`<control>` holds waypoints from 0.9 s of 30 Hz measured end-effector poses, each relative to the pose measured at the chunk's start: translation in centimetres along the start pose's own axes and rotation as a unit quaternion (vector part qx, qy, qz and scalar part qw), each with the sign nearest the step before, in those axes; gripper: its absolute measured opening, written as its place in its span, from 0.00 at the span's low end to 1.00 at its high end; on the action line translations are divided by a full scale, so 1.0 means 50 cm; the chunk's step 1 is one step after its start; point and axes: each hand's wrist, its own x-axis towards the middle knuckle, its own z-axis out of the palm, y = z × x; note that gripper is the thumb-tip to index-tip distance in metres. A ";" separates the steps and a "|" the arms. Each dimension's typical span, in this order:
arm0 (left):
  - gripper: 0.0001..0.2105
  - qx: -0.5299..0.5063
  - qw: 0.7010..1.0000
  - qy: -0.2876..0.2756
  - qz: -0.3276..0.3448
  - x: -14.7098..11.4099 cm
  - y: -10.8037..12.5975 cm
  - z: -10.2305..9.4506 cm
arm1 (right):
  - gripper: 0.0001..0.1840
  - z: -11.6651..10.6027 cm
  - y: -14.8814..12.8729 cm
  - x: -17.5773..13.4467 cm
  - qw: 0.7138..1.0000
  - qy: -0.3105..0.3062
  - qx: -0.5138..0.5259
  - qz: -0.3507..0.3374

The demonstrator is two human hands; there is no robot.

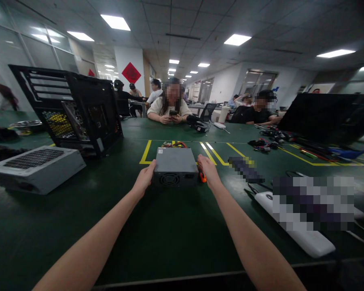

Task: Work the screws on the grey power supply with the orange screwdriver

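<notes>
A grey computer power supply unit point(176, 161) sits between my two hands on the green table, its round fan grille and power socket facing me. Colored cables point(177, 144) bunch up behind it. My left hand point(145, 176) presses along its left side, thumb at the top edge. On the opposite side my right hand point(208, 169) has its fingers bent against the unit's right edge; their tips are partly hidden. An orange-and-black tool point(203, 176) shows just under that hand, its kind unclear. Whether the unit is slightly raised, I cannot tell.
To the left stand an open black computer case point(79, 109) and another power supply point(36, 167). A white power strip point(294, 224) lies at the right, near a dark monitor point(327, 117) and loose cables point(265, 141). Across the table sits a person point(170, 103) holding a phone.
</notes>
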 end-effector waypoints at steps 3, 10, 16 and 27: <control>0.24 0.063 0.981 0.094 0.158 -0.008 0.010 -0.013 | 0.20 -0.044 0.013 0.009 0.991 0.035 -0.126 0.016; 0.15 0.298 0.866 0.117 0.383 -0.043 0.024 -0.015 | 0.20 -0.039 0.033 -0.023 0.956 -0.018 -0.289 0.039; 0.13 0.388 0.761 -0.050 0.518 -0.093 0.025 0.029 | 0.12 -0.044 0.019 -0.012 0.958 0.008 -0.286 0.021; 0.14 0.466 0.704 -0.177 0.506 -0.064 -0.002 0.085 | 0.12 -0.006 -0.045 -0.056 0.971 0.019 -0.178 -0.159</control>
